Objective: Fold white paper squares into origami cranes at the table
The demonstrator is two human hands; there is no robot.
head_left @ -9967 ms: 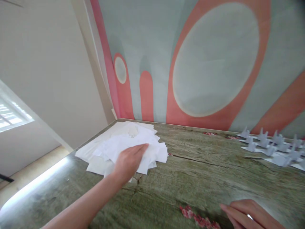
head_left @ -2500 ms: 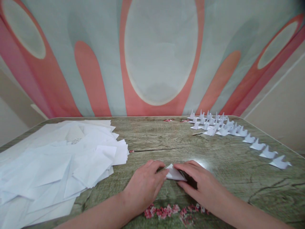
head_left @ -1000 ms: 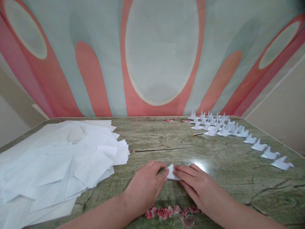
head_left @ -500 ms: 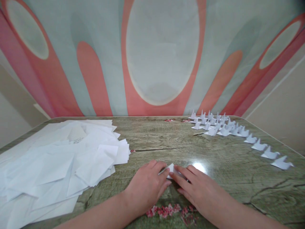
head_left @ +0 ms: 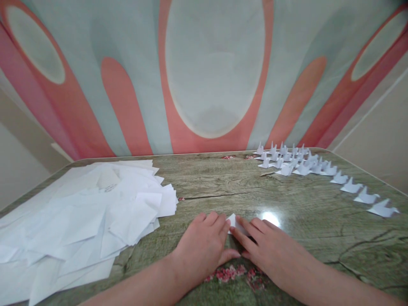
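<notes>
A small piece of folded white paper [head_left: 237, 225] lies on the table in front of me, partly covered by my fingers. My left hand [head_left: 207, 240] presses its left side with the fingertips, the thumb stretched out below toward the other hand. On the right side, my right hand [head_left: 266, 240] has its fingers bent over the paper, the index fingertip near the middle. A pale peak of the sheet shows between the two hands. How the underside is folded is hidden.
A broad, loose pile of white paper sheets [head_left: 79, 212] covers the table's left side. Several folded paper cranes [head_left: 350, 185] stand in rows along the right and back right. The wood-patterned table [head_left: 204, 174] meets a pink and grey-blue patterned backdrop [head_left: 213, 146].
My left thumb has moved down and away from the paper, toward my right hand. Both hands stay at the folded paper. The whole view has tilted slightly.
</notes>
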